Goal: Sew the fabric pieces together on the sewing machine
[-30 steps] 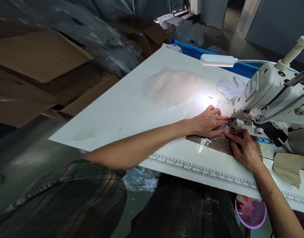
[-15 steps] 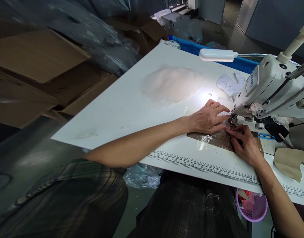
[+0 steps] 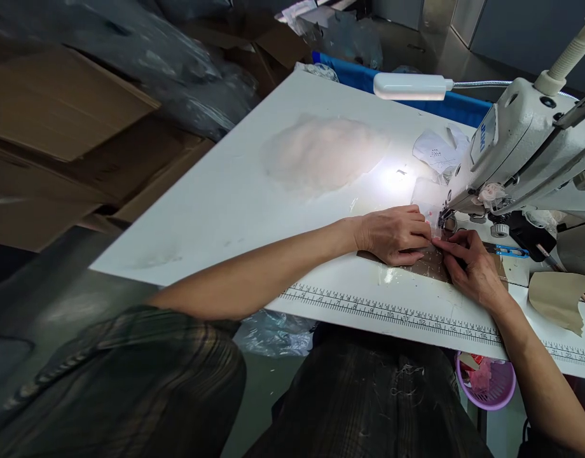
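Observation:
A small piece of sheer white fabric [image 3: 426, 196] with faint pink spots lies beside the presser foot [image 3: 442, 218] of the white sewing machine [image 3: 505, 143]. My left hand [image 3: 395, 235] rests just left of the foot, its fingers curled together at the fabric's near edge; its fingertips are partly hidden. On the near side of the foot, my right hand [image 3: 471, 264] pinches at the same edge with thumb and forefinger, close to the left fingertips. What lies between those fingers is barely visible. A brown, tape-covered plate [image 3: 433, 266] is under both hands.
A lamp [image 3: 409, 86] lights the white table [image 3: 216, 216], which bears a heap of pale sheer material [image 3: 325, 152], white scraps [image 3: 440, 149], blue thread snips [image 3: 510, 251] and a beige piece [image 3: 559, 299]. Cardboard boxes [image 3: 58, 108] stand left; a purple basket [image 3: 495, 391] hangs below.
My left hand's spread fingers have curled in and drawn back slightly left, uncovering more of the sheer fabric by the foot. My right hand keeps nearly the same place. The view has shifted slightly.

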